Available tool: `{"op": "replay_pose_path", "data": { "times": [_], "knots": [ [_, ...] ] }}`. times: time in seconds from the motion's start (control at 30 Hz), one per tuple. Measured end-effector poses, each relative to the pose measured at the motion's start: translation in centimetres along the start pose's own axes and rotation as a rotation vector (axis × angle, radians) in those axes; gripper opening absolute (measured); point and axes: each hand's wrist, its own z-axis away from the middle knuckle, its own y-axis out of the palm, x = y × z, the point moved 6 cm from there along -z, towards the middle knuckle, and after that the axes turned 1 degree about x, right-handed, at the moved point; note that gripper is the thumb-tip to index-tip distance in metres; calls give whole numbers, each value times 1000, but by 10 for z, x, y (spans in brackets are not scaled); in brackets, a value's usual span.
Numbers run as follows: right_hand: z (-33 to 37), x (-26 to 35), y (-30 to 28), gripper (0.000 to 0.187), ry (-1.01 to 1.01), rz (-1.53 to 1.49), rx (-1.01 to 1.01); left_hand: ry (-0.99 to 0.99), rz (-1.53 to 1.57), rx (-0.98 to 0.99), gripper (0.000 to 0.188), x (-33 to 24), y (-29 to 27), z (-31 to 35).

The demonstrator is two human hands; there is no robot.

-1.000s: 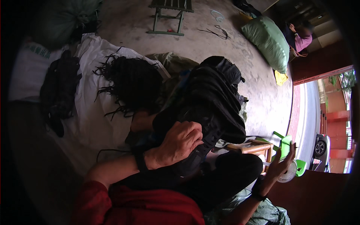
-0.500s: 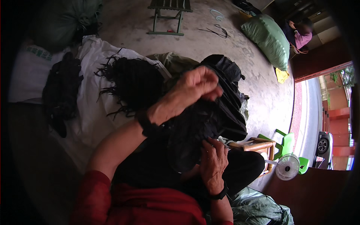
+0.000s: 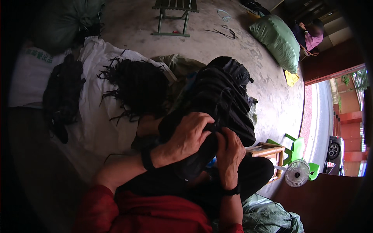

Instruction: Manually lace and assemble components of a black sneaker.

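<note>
Black cloth pieces with thin straps lie in a thick pile across my lap and out in front of me. At the near side of this pile, my left hand pinches a black strap, thumb and fingers together. Close beside it, my right hand grips the same dark material with bent fingers. Black on black hides exactly where the strap runs. To the left, a heap of black straps with loose ends rests on a white sheet.
Another black bundle lies at the far left. A folding stool stands ahead, and a stuffed green sack is at the far right near a seated person. By my right knee are a bamboo stool, a small fan and a green chair.
My left hand has come down from above the pile to meet my right hand. The right hand has moved slightly up, and both now hold the black strap.
</note>
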Motion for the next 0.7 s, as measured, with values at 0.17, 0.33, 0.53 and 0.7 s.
{"op": "replay_pose_path", "data": {
  "times": [0.17, 0.33, 0.53, 0.7],
  "knots": [
    [-6, -3, 6, 19, 34, -10, 64, 16, 6, -88, 47, 1, 4, 18],
    [-19, -22, 9, 15, 267, -426, 360, 76, -50, -61, 39, -7, 5, 21],
    [6, 33, 5, 21, 336, -810, 856, 55, -11, -21, 23, -3, 7, 17],
    [-8, 2, -5, 19, 249, -245, 201, 58, 12, -72, 24, -2, 1, 20]
  ]
}}
